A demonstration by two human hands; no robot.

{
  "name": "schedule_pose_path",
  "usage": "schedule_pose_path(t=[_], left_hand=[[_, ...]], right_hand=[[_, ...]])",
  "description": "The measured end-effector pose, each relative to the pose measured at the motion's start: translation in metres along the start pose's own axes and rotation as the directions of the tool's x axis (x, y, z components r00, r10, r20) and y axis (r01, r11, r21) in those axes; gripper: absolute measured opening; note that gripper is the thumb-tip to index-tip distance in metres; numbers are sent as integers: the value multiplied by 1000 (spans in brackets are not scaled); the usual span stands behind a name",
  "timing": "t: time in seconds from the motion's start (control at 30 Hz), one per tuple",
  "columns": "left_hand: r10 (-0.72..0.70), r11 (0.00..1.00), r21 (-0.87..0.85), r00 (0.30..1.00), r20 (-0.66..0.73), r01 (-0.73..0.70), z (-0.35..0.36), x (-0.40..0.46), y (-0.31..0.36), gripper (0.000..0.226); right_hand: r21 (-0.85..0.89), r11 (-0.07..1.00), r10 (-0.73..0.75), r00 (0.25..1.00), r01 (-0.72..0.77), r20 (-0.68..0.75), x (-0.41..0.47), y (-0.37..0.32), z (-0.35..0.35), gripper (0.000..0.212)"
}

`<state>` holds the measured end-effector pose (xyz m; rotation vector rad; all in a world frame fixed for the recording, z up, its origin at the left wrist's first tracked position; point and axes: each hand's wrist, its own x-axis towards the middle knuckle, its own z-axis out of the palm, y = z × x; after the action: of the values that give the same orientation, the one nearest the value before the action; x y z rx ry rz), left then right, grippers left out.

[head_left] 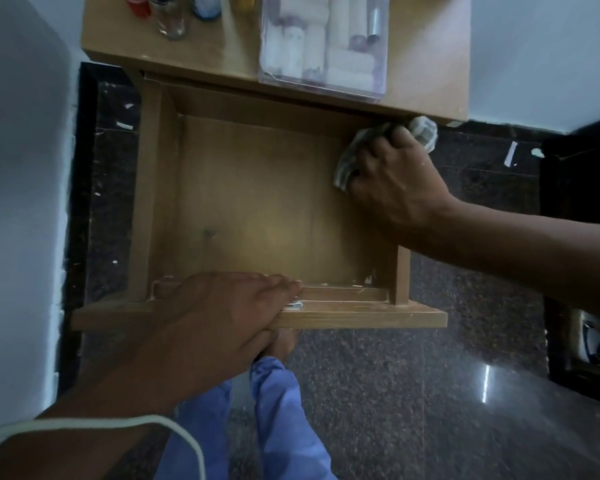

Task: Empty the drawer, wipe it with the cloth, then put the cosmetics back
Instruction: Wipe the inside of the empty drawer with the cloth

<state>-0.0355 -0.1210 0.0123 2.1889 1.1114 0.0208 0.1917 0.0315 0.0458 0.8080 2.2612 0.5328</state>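
Two hands are engaged, and the wiping step is judged to be in hand: the drawer (257, 202) is pulled fully out and nothing is seen on its bare floor, so the emptying appears done. The cloth (420, 129) is bunched at about two o'clock of the drawer, against the right wall near the back corner, and it is gripped by the right hand (392, 181) with the fingers curled over it. The left hand (222, 313) is laid flat, with the fingers straight and together, across the front panel at about seven o'clock, where the drawer seems to be steadied; nothing is held in it. The cosmetics are stood on the tabletop (430, 64) at twelve o'clock: small bottles (170, 19) at the left and a clear box of pale tubes (323, 46) at the middle. For the next move, the cloth would probably have to be drawn along the right wall and across the floor toward six o'clock, with pressure kept on the front panel so that the drawer is not shifted. The bottles are cut off by the top edge, and their kinds cannot be told in the blur. Part of the cloth is hidden under the fingers, and the front right corner is covered by the forearm.
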Motion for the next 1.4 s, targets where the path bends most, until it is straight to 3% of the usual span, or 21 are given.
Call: schedule_pose_path(t=[0.1,0.2,0.33,0.4,0.47,0.53,0.63,0.7,0.77,0.87,0.93,1.07,1.13,1.2,1.3,1.4], left_hand=[[-55,998,32,996,-73,57,-9,-4,2,61],[-225,974,-38,973,-58,223,-24,1,6,83],[-360,929,30,918,-166,370,-35,19,-12,74],[-420,894,108,897,-136,435,-40,28,-22,72],[-462,867,164,882,-92,471,-42,32,-31,70],[-481,851,214,875,-51,480,-43,32,-33,71],[-470,849,263,882,-17,458,-43,31,-31,76],[-475,846,280,880,15,453,-43,31,-30,79],[-482,838,309,875,31,450,-44,32,-31,77],[-494,821,358,868,58,444,-44,35,-30,78],[-500,817,372,863,72,442,-41,36,-29,80],[-499,815,380,864,73,438,-39,36,-31,82],[-495,819,368,866,66,440,-42,35,-31,79],[-505,816,360,861,60,453,-43,34,-30,74],[-513,818,332,856,56,469,-44,34,-26,72],[-514,831,278,856,57,481,-43,28,-14,70]], right_hand=[[77,990,113,992,-118,64,3,-3,-3,36],[277,921,272,961,-275,50,12,-6,-10,21],[599,599,545,819,-531,181,24,-16,-21,17],[712,395,564,765,-580,310,33,-31,-23,22],[765,307,563,757,-565,333,42,-51,-29,30],[786,377,548,802,-489,236,50,-71,-36,36],[806,528,409,912,-265,32,51,-87,-47,47],[782,589,333,943,-204,-5,39,-88,-45,50],[756,596,336,939,-271,72,23,-81,-36,53],[680,566,475,858,-466,193,21,-58,-18,51],[702,509,535,822,-498,194,37,-49,-17,42],[792,572,406,912,-212,-49,55,-61,-32,43],[793,599,283,956,-116,-74,39,-68,-33,41],[776,599,281,959,-198,27,17,-66,-27,41],[692,587,420,889,-419,182,12,-51,-21,39],[701,577,441,882,-419,164,44,-51,-35,27]])
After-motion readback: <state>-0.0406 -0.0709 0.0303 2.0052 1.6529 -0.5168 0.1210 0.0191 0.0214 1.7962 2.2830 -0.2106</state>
